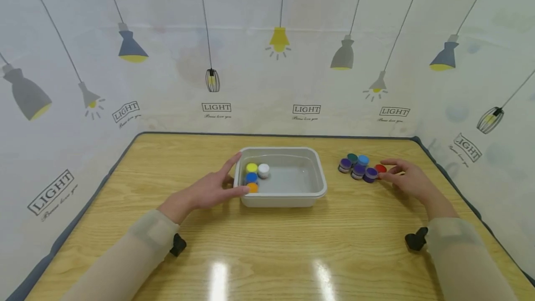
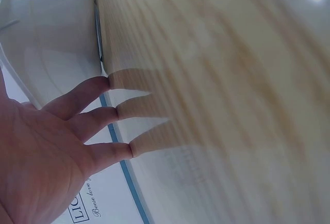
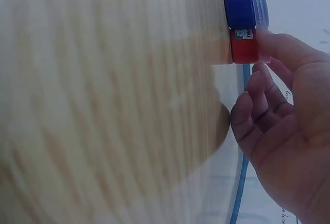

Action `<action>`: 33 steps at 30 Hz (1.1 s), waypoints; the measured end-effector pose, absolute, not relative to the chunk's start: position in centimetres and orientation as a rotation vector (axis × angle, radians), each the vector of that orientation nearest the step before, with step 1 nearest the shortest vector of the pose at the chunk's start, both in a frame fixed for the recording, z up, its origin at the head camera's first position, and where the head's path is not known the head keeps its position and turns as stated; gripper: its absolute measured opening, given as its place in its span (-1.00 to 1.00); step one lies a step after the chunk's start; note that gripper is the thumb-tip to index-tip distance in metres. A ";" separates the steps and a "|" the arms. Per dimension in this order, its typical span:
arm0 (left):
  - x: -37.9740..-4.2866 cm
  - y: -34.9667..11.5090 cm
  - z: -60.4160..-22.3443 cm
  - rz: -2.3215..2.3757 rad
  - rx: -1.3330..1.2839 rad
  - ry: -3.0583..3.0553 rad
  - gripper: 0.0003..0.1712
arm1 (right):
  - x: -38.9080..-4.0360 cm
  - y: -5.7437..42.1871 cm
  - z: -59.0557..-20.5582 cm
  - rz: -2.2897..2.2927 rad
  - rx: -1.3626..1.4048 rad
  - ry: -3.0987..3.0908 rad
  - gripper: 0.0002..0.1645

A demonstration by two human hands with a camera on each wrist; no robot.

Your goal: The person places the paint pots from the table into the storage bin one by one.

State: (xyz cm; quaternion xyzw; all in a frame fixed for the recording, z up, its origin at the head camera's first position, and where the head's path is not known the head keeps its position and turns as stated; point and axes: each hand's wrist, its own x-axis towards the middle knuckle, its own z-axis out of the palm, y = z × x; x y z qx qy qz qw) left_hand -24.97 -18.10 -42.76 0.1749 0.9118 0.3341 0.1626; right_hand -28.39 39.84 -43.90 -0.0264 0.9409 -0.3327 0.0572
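Note:
My left hand [image 1: 209, 190] rests at the left end of a pale grey plastic tub [image 1: 284, 195]; its index finger and thumb touch the rim. In the left wrist view its other fingers [image 2: 95, 118] are spread and fairly straight. Inside the tub's left end stand yellow [image 1: 251, 167], white [image 1: 264, 170], blue [image 1: 251, 178] and orange [image 1: 252, 187] paint jars. At the right, my right hand [image 1: 408, 181] pinches a small red paint jar [image 1: 380, 168] between thumb and index finger. The right wrist view shows this jar [image 3: 243, 46] touching a purple-blue jar [image 3: 240, 10].
Beside the red jar cluster several more paint jars: purple ones [image 1: 358, 171], a dark green one [image 1: 352, 158] and a light blue one [image 1: 363, 160]. They stand on a wood-grain table [image 1: 267, 245]. A lamp-printed cloth [image 1: 242, 50] rises behind and at both sides.

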 end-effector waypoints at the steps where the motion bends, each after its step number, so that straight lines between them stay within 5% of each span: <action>1: -25.0 -18.1 -42.8 0.954 0.497 2.600 0.25 | -28.4 39.9 -44.0 -1.006 -0.079 2.854 -0.11; 33: -25.0 -18.2 -42.6 0.937 0.488 2.599 0.26 | -26.8 38.1 -40.7 -0.991 -0.165 3.025 -0.24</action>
